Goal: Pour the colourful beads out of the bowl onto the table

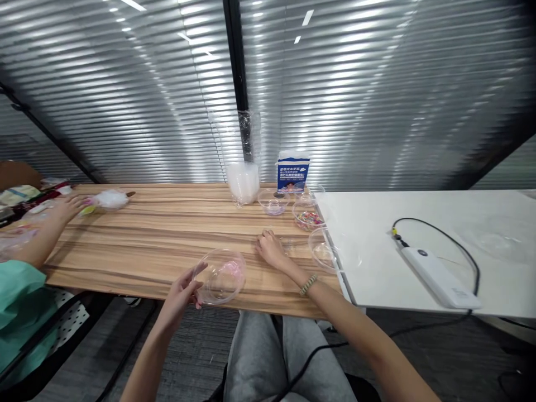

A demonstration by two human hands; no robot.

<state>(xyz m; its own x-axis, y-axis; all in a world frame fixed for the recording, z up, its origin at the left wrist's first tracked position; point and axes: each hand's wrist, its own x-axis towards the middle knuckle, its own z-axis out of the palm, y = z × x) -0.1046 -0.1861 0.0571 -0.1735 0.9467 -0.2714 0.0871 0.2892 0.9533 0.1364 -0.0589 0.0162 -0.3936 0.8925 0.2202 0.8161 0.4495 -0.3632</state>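
In the head view my left hand [184, 287] grips the left rim of a clear plastic bowl [215, 279], thumb and fingers closed on its edge. Pink bits [230, 269] lie inside that bowl, which sits tilted near the table's front edge. Further right, my right hand [270, 247] rests low on the wood, fingers curled down and together. Whatever is under those fingertips is hidden or too small to name. Just beside this hand is a faint clear plastic piece [288, 244].
Clear bowls [322, 251] stand at the right, one with colourful bits [309, 219], another with purple bits [274, 209]. Behind them are a blue box [293, 173] and a bag of white cups [243, 181]. A power bank [439, 276] trails a cable. A co-worker's hand [69, 206] is at left.
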